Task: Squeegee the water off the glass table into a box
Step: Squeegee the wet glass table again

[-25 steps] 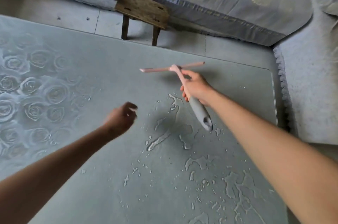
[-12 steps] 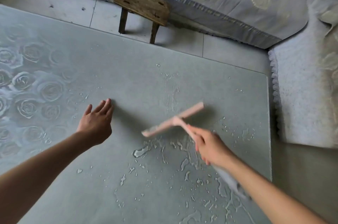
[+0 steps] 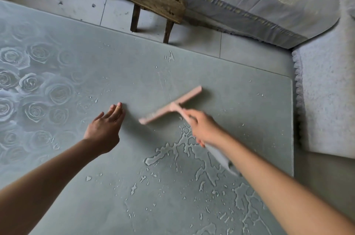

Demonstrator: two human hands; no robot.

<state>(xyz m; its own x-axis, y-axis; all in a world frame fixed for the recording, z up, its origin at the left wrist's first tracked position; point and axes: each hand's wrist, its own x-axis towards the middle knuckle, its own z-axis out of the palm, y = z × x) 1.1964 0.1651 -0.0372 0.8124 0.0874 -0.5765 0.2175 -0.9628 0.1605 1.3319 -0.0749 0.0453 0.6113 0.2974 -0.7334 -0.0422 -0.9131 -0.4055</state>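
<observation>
Both arms reach forward: left grip [image 3: 105,128] fingers straight, right grip [image 3: 204,129] curled round the squeegee [image 3: 171,108].

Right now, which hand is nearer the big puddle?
Right. The right hand, gripping the squeegee, is at the far edge of the puddle; the left hand is off to its left.

Two hands [image 3: 103,131] [image 3: 204,129], one squeegee [image 3: 171,108], one glass table [image 3: 124,69], one stool [image 3: 155,1].
</observation>
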